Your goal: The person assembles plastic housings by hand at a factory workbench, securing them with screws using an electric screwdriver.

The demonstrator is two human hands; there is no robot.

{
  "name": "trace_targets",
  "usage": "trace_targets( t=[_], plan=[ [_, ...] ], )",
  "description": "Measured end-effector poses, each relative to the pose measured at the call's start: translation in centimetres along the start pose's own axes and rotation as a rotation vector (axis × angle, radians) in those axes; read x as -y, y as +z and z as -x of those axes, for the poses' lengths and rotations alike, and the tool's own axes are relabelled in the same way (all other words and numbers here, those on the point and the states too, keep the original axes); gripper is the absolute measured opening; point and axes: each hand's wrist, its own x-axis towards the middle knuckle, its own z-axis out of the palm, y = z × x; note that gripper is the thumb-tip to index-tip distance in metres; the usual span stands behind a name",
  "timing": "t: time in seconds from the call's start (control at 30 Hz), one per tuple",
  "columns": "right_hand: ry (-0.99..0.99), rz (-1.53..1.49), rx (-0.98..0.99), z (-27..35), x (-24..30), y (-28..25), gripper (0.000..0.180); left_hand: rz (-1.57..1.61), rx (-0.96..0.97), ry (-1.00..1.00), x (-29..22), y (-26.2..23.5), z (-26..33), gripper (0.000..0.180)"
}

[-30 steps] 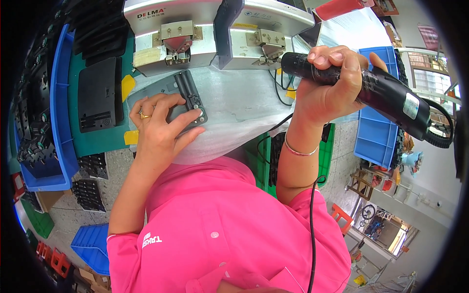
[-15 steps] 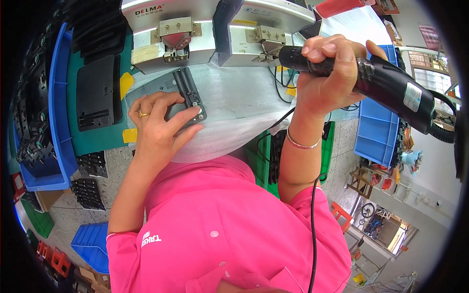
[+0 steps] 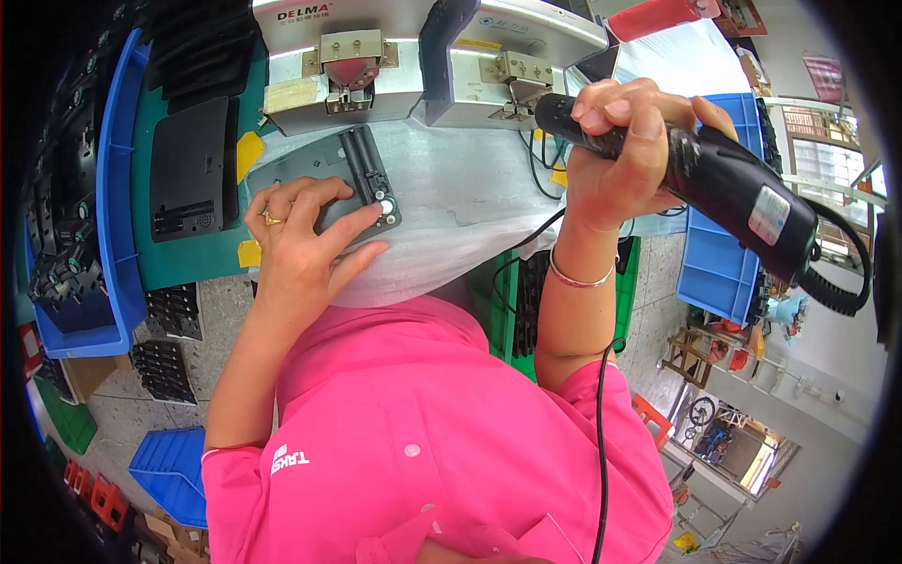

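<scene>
My left hand (image 3: pixel 301 226) lies with spread fingers on a dark grey plastic panel (image 3: pixel 324 160) on the worktable. Its index fingertip touches the panel's corner beside a small round silver part (image 3: pixel 387 205). A raised black tubular section (image 3: pixel 365 158) runs along the panel's right side. My right hand (image 3: pixel 625 141) is wrapped round a black electric screwdriver (image 3: pixel 742 193), raised above the table to the right of the panel. The tool tilts, its front end toward the screw feeders and its coiled cord (image 3: pixel 832 296) at the other end. Its tip is hard to make out.
Two silver screw feeders (image 3: pixel 395 85) (image 3: pixel 474 89) stand at the table's far edge. A similar black panel (image 3: pixel 193 164) lies on the green mat to the left. Blue bins (image 3: pixel 122 188) (image 3: pixel 719 254) flank the table. A black cable (image 3: pixel 540 230) crosses the table's front.
The screwdriver's rear end has swung slightly left and down in my right hand, and its coiled cord shows more. My left hand stays on the panel. The view has shifted slightly.
</scene>
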Motion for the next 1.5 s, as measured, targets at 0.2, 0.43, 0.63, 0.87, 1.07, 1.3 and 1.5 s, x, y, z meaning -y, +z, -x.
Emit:
trace_targets(
  t=[0.2,0.43,0.63,0.87,1.07,1.3,1.5],
  plan=[
    [0.137,-0.128,0.059,-1.2,-0.4,-0.7,0.044,-0.006,-0.024,0.020,0.1,-0.1,0.4,0.035],
    [0.275,-0.208,0.054,-0.7,0.9,-0.5,0.044,-0.008,-0.049,-0.009,0.7,-0.7,1.6,0.037],
    [0.471,-0.443,0.090,2.3,3.5,2.4,0.046,0.011,-0.023,-0.055,1.2,-0.8,2.0,0.042],
    [0.543,-0.441,0.150,7.1,2.8,7.6,0.047,0.044,-0.028,-0.103,1.8,-0.8,2.6,0.043],
    [0.552,-0.340,0.210,8.0,2.2,8.5,0.046,0.059,-0.041,-0.112,2.2,-0.8,3.1,0.032],
    [0.573,-0.316,0.211,8.4,2.0,8.8,0.046,0.062,-0.065,-0.120,2.2,-0.6,3.1,0.024],
    [0.573,-0.286,0.246,8.6,2.1,9.1,0.046,0.082,-0.052,-0.121,2.3,-0.5,3.2,0.020]
  ],
)
